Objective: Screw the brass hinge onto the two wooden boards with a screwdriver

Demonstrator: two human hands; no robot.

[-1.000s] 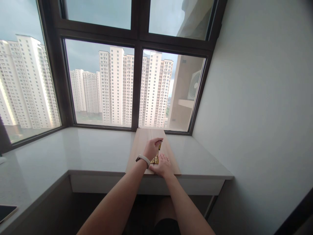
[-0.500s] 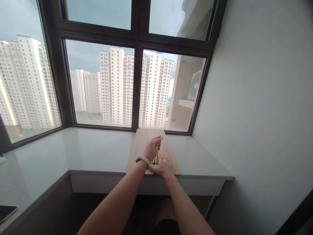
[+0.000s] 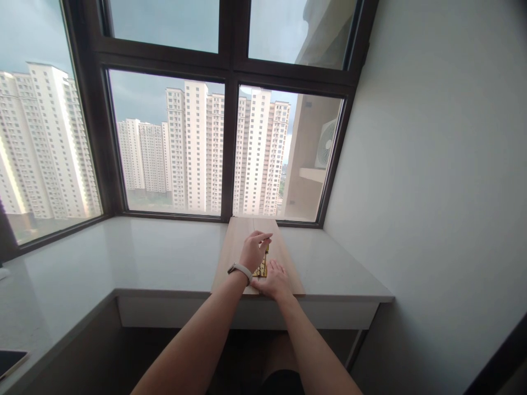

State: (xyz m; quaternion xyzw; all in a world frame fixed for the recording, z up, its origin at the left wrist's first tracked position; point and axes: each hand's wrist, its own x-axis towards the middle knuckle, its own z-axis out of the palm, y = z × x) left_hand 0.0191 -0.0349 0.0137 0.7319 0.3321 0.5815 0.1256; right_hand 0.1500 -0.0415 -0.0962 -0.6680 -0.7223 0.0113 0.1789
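Note:
My left hand point(image 3: 253, 250), with a pale-banded watch on its wrist, has its fingers closed round the top of a small upright screwdriver point(image 3: 267, 248) with a yellow and dark handle. The tool's thin shaft points down at a shiny brass-coloured hinge point(image 3: 262, 270) on a light wooden board point(image 3: 236, 247). Pressed flat on the board just right of the hinge is my right hand point(image 3: 277, 278), fingers stretched forward and thumb along the near edge. My hands cover part of the hinge, and the tip's contact is too small to make out.
The board lies on a white windowsill counter point(image 3: 173, 258), reaching from its front edge to the window frame point(image 3: 228, 164). A white wall point(image 3: 432, 164) rises on the right. At far left a dark flat device point(image 3: 12, 362) rests on the counter.
My left hand has turned slightly at the screwdriver's top, its fingers now more bunched and a little lower. My right hand stays in place on the board.

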